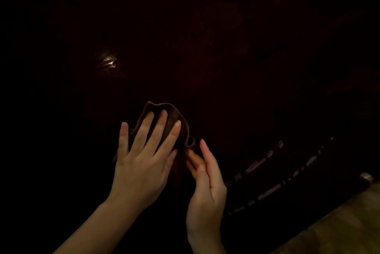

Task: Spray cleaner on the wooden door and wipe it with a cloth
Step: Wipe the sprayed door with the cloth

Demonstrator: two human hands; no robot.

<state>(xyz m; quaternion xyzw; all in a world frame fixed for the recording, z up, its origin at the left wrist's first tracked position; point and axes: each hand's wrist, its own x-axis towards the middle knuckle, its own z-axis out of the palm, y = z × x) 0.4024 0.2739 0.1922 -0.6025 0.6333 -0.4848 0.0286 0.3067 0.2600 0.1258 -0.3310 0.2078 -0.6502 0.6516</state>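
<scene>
Wiping is under way: the left hand (pixel 141 163) presses a brown cloth (pixel 171 111) flat against the dark wooden door (pixel 226 58), 4 fingers spread. The right hand (pixel 205 188) touches the cloth's lower corner, fingers close together; a pinch cannot be confirmed. A wet glint (pixel 109 61) suggests spraying is done; most wiping apparently remains.

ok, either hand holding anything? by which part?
Left hand presses the cloth on the door, straight fingers over its middle. Right hand is at its lower corner; a pinch cannot be told.
</scene>
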